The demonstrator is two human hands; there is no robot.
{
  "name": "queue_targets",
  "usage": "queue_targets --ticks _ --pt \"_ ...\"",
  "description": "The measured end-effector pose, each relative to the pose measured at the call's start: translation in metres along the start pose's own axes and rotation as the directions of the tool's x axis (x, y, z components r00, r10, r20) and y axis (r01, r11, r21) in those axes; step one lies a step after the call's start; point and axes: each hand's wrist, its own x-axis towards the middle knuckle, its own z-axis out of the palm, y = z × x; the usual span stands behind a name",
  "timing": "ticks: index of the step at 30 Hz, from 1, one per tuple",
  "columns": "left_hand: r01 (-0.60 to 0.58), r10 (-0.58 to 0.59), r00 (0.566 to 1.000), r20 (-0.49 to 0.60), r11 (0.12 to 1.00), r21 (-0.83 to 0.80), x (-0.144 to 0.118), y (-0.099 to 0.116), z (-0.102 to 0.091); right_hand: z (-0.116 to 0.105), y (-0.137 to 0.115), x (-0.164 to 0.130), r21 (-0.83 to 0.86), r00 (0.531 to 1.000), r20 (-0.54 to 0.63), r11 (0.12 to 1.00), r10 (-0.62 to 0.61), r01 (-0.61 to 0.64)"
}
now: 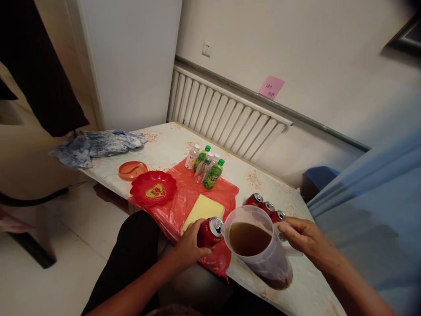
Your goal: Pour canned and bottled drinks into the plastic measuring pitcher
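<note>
White walls and a ribbed radiator point(223, 116) back the patterned table point(305, 289). At its near edge the left hand point(190, 245) is wrapped around a red drink can point(210, 232), beside a clear plastic pitcher point(256, 248) of brown liquid. The right hand point(304, 237) curls at the pitcher's handle side; its grip is hidden. Behind stand three more red cans point(267, 206), small bottles point(205, 166), a yellow pad point(204, 210) and a red plate point(153, 188).
</note>
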Motion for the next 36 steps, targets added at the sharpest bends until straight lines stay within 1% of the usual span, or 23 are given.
queue_targets --ticks 5,12,21,29,36 --pt "-0.007 0.007 1.0 -0.001 1.0 0.012 0.0002 -0.0013 0.0006 0.0002 0.0026 0.0013 -0.021 1.0 -0.008 1.0 -0.017 0.017" --pt "0.012 -0.012 1.0 0.008 1.0 0.017 -0.0014 0.005 -0.0004 0.0 0.0018 0.0028 -0.031 1.0 0.019 0.999 -0.007 0.008" --pt "-0.013 0.013 1.0 0.012 1.0 0.005 0.0003 -0.0038 0.0025 -0.0012 0.0023 0.0012 -0.038 1.0 0.008 0.999 0.001 -0.001" --pt "-0.008 0.008 1.0 0.022 1.0 0.022 -0.0002 0.0025 0.0016 -0.0028 0.0075 0.0013 -0.071 0.999 0.025 0.997 -0.023 0.025" --pt "0.001 -0.002 0.999 0.033 1.0 0.032 -0.0003 0.0009 0.0013 -0.0029 0.0061 0.0015 -0.074 0.999 0.027 0.997 -0.031 0.033"
